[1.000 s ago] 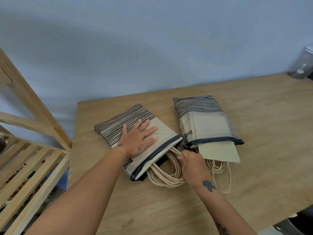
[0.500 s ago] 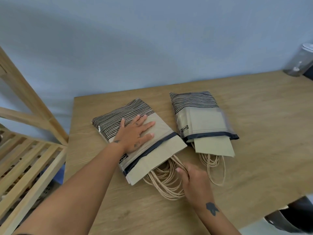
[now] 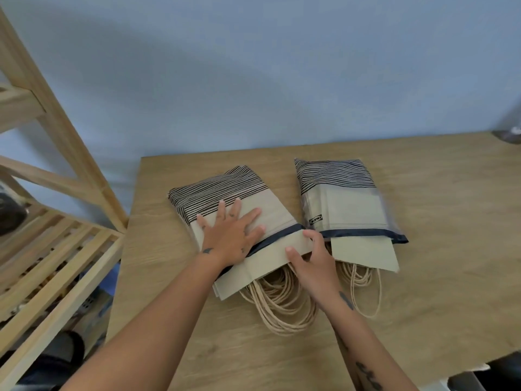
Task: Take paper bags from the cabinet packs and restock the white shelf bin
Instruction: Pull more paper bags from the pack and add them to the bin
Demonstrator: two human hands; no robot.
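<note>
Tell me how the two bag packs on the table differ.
The left pack lies angled, pressed flat by the left hand, the right hand gripping its protruding bags; the right pack lies straighter, untouched. The left pack spills far more handle loops. Both share striped tops and navy bands.

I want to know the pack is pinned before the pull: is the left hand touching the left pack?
Touching. The head view shows the left hand lying flat, fingers spread, on top of the left pack, no gap beneath the palm.
</note>
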